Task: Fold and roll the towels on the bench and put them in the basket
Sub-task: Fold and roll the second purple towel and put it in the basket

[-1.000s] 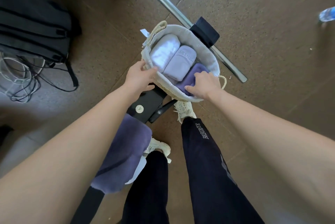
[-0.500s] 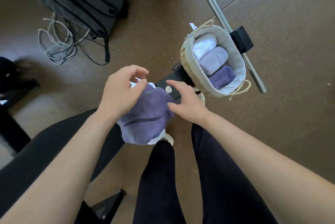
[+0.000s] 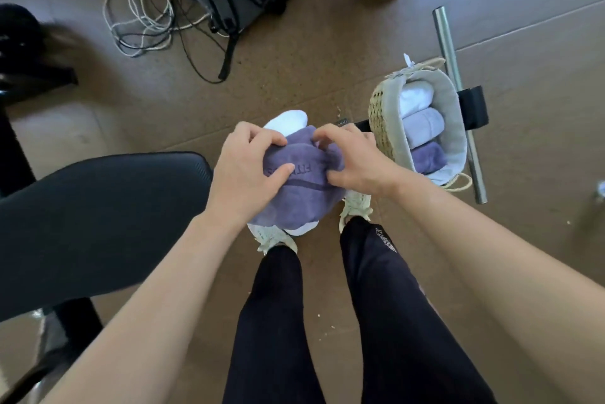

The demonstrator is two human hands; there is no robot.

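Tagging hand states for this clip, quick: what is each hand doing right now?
Left hand: closed, fingers and thumb gripping the purple towel.
Right hand: closed, pinching the same towel's top edge.

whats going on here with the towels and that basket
A person grips a loose purple towel with the left hand and right hand, bunching its top edge. A white towel lies beneath it. The basket beside them holds a white roll, a lilac roll and a purple roll.
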